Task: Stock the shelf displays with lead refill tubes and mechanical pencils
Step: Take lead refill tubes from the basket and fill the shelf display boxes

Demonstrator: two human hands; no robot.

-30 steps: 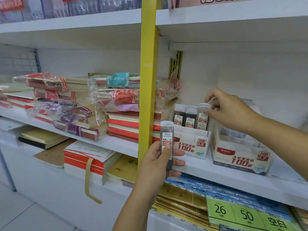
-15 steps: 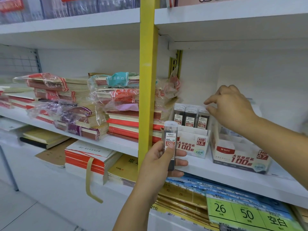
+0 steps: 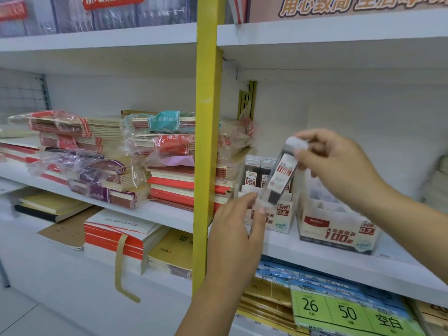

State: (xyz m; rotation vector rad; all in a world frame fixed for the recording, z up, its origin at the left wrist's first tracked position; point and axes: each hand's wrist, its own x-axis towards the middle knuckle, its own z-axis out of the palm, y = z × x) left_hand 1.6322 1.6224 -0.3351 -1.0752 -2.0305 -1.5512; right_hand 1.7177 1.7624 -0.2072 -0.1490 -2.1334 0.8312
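A lead refill tube hangs tilted, cap toward one o'clock, over the HB 0.5 display box, pinched at its cap by the right hand. Two more tubes stand upright in the box's back row, at the held tube's nine o'clock. The left hand, fingers straight and holding nothing, is spread at seven o'clock before the box front; blur hides whether it touches. An HB 0.7 box sits at four o'clock on the same white shelf. Wrapped notebook stacks lie past the yellow upright at nine.
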